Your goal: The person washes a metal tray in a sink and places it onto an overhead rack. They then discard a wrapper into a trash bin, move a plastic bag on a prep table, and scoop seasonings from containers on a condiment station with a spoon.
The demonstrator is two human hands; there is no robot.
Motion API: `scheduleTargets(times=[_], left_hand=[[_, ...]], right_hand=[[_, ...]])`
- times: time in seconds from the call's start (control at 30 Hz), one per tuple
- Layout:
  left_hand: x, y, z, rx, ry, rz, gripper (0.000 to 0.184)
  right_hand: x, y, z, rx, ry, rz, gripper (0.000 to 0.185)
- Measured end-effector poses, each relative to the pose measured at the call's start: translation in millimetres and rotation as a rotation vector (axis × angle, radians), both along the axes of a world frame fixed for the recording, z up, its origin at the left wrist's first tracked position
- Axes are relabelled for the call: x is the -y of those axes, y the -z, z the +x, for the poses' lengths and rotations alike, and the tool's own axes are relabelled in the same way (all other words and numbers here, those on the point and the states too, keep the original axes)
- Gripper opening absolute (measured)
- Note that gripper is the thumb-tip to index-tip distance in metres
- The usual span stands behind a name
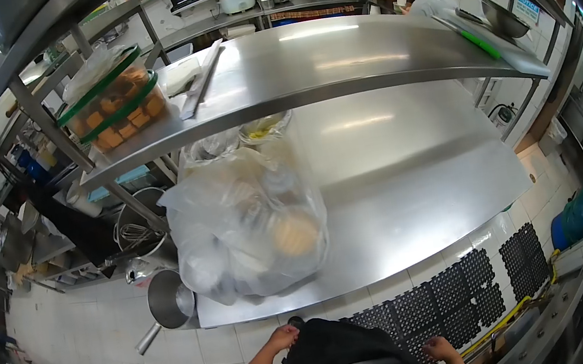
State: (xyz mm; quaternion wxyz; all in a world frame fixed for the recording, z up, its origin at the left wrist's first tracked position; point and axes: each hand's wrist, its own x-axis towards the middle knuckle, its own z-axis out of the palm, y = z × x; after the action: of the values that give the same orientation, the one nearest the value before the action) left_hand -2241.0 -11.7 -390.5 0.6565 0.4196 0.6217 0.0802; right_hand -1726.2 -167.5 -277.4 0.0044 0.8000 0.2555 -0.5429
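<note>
The big plastic bag [241, 223] sits on the counter [396, 174], ahead of the curled left hand [282, 338] and farther from the curled right hand [439, 349]; I can't tell if either holds anything.

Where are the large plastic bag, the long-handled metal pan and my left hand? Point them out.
Large plastic bag [240, 216]: head view, on the middle of its crumpled plastic.
Long-handled metal pan [163, 299]: head view, on its body, above the handle.
Left hand [283, 338]: head view, middle of the hand.
</note>
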Motion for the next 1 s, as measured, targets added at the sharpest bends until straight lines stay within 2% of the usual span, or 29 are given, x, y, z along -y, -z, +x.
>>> scheduleTargets(times=[0.13, 0.23, 0.27, 0.3, 0.33, 0.4, 0.47, 0.53, 0.57, 0.63, 0.67, 0.73, 0.77, 0.83, 0.87, 0.9, 0.93, 1.0], left_hand=[[-5, -27, 50, 0.063, -0.069, -0.007, 0.024], [5, -35, 54, -0.003, -0.051, 0.143, 0.022], [12, -34, 49, -0.004, -0.062, 0.143, 0.022], [21, -30, 38, -0.132, -0.055, 0.182, 0.022], [29, -24, 27, -0.257, -0.049, 0.222, 0.021], [51, -1, -2, -0.31, -0.12, 0.123, 0.021], [84, 74, -66, -0.299, 0.27, 0.404, 0.024], [96, 47, -73, -0.349, -0.114, -0.276, 0.026], [101, 56, -82, -0.334, -0.112, -0.283, 0.026], [116, 75, -111, -0.258, -0.207, -0.483, 0.028], [115, 71, -113, -0.254, -0.201, -0.491, 0.028], [116, 49, -107, -0.284, -0.474, -0.4, 0.027], [112, 55, -111, -0.282, -0.465, -0.405, 0.027], [106, 71, -119, -0.218, -0.234, -0.176, 0.023], [93, 52, -109, -0.163, -0.53, -0.292, 0.018], [86, 45, -105, -0.162, -0.526, -0.296, 0.018], [82, 45, -105, -0.115, -0.578, -0.251, 0.022], [72, 43, -107, -0.051, -0.652, -0.186, 0.028]], right_hand=[[-48, 26, 45, -0.04, -0.176, 0.469, 0.026], [-138, -5, 44, -0.121, -0.317, 0.728, 0.026], [-165, -35, 33, -0.131, -0.33, 0.804, 0.025], [-191, -72, 14, -0.136, -0.346, 0.882, 0.025], [-215, -98, 0, -0.132, -0.388, 0.94, 0.025], [-261, -140, -30, -0.179, -0.42, 1.018, 0.025], [-301, -166, -61, -0.256, -0.419, 1.071, 0.025], [-340, -188, -93, -0.276, -0.44, 1.145, 0.024], [-358, -200, -110, -0.275, -0.451, 1.181, 0.023], [-396, -218, -143, -0.327, -0.401, 1.265, 0.021], [-418, -226, -158, -0.339, -0.386, 1.298, 0.02], [-458, -243, -189, -0.356, -0.323, 1.334, 0.019], [-477, -253, -206, -0.361, -0.275, 1.343, 0.019], [-513, -264, -238, -0.307, -0.131, 1.317, 0.026], [-540, -257, -245, -0.098, -0.166, 1.34, 0.029], [-562, -249, -251, 0.111, -0.2, 1.353, 0.032], [-567, -255, -259, 0.114, -0.199, 1.349, 0.032], [-573, -263, -273, -0.295, -0.08, 1.188, 0.035]])
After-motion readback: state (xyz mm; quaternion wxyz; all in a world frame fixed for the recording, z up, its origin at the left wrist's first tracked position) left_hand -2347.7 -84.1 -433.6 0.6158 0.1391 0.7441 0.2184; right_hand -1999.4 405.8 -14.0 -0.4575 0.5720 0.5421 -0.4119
